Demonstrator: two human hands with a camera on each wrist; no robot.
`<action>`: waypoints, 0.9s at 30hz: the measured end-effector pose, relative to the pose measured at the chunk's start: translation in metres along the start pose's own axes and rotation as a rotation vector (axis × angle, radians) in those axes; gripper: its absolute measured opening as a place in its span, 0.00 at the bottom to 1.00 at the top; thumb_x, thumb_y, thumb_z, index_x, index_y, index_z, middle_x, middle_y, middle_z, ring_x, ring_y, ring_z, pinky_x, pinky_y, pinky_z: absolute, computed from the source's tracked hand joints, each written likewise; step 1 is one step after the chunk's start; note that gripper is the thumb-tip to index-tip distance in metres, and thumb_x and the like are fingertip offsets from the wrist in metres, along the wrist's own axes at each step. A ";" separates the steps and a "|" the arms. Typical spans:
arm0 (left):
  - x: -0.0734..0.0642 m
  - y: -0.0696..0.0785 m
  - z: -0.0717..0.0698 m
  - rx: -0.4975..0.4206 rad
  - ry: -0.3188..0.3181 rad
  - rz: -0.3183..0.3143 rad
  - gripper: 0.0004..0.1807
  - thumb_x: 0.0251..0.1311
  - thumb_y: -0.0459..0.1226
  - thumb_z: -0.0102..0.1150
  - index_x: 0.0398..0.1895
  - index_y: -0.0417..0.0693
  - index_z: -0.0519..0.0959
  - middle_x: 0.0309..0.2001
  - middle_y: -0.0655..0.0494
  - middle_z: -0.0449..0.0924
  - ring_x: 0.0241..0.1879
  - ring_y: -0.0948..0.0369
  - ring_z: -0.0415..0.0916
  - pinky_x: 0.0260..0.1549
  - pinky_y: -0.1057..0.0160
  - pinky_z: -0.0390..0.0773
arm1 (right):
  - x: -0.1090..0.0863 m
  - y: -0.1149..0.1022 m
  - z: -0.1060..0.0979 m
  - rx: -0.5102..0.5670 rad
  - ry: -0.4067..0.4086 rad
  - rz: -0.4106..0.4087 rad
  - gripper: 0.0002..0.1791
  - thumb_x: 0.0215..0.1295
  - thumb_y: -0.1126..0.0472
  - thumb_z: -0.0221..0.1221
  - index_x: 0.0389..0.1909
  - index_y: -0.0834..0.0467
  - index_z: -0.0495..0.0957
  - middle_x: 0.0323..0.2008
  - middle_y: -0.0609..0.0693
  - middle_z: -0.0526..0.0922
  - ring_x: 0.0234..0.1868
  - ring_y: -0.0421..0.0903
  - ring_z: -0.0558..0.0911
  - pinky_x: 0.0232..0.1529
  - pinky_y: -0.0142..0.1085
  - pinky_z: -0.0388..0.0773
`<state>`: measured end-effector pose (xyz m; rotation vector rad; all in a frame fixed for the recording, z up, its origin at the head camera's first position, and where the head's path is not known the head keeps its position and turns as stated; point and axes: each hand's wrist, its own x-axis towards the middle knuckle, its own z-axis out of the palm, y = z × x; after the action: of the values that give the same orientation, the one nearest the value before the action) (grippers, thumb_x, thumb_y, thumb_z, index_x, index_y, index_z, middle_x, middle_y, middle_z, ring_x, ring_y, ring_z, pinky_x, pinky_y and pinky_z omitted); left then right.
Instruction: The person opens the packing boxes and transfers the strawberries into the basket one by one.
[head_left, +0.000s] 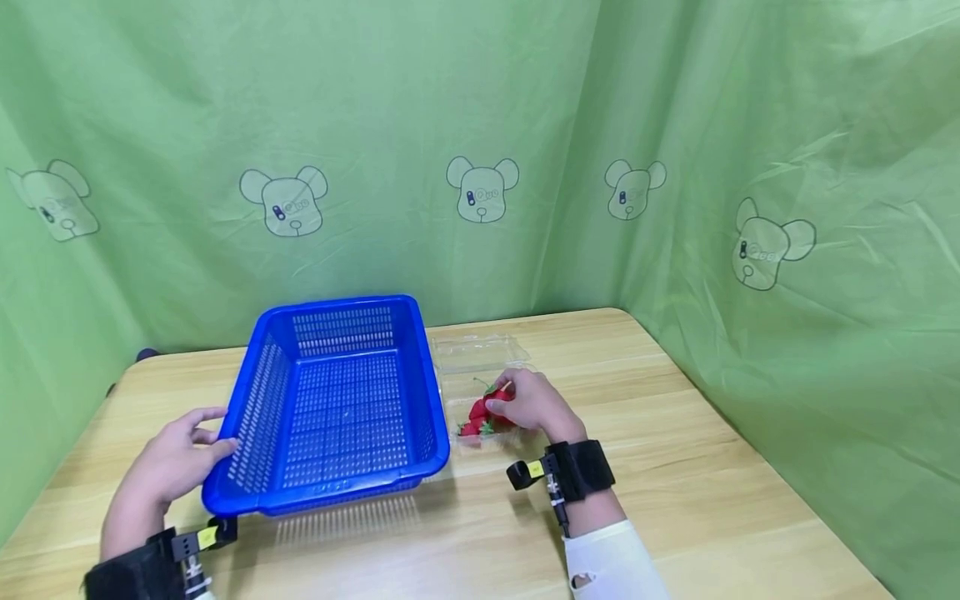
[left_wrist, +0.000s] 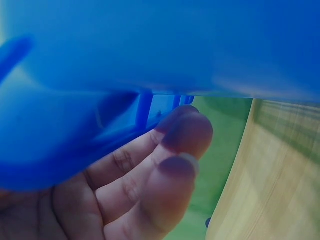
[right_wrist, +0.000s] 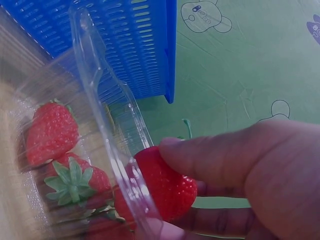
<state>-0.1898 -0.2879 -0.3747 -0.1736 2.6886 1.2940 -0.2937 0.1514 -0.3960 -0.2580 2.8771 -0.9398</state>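
A blue plastic basket (head_left: 343,492) with slotted walls stands left of centre. My left hand (head_left: 171,458) holds its left rim, the thumb over the edge. In the left wrist view the bent fingers (left_wrist: 167,200) lie under the rim along the outer wall. To the basket's right is an open clear plastic box (head_left: 465,387) with several red strawberries (right_wrist: 52,132) in it. My right hand (head_left: 534,404) reaches into this box and pinches one strawberry (right_wrist: 167,187) between thumb and fingers, beside the clear wall. A green-leaved strawberry (right_wrist: 72,185) lies close by.
The box's clear lid (head_left: 480,352) is folded back toward the table's far edge. Green curtains (head_left: 525,83) with bear-head prints enclose the wooden table (head_left: 675,475) at the back and sides. Each wrist wears a black strap (head_left: 588,468) with a small camera.
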 end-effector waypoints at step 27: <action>-0.003 0.003 0.001 0.002 0.007 0.002 0.35 0.69 0.38 0.52 0.70 0.27 0.52 0.55 0.24 0.69 0.42 0.47 0.80 0.44 0.41 0.77 | -0.003 -0.008 0.000 0.066 0.055 -0.030 0.14 0.61 0.55 0.67 0.44 0.57 0.79 0.30 0.50 0.80 0.27 0.46 0.78 0.24 0.37 0.75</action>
<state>-0.1874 -0.2853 -0.3729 -0.1763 2.6968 1.2933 -0.2896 0.1460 -0.3913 -0.2741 2.8933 -1.0606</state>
